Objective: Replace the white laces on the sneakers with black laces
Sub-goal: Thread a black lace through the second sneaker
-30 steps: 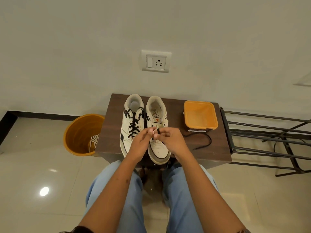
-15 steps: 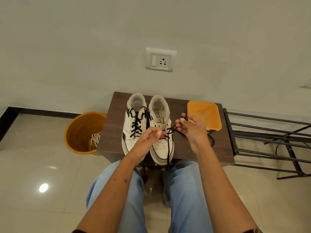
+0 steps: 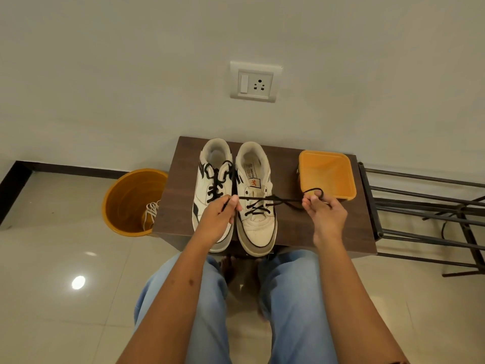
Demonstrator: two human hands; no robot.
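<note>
Black lace (image 3: pixel 258 204): taut across right sneaker (image 3: pixel 256 200); ends pinched by left hand (image 3: pixel 219 216) and right hand (image 3: pixel 324 211).

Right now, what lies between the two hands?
In the head view, the right sneaker lies between the left hand and the right hand. The black lace runs taut across it, one end pinched in each hand.

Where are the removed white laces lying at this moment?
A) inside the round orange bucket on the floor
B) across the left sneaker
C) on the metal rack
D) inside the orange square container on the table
A: the white laces lie inside the round orange bucket on the floor, left of the table; nothing shows inside the square container.
</note>
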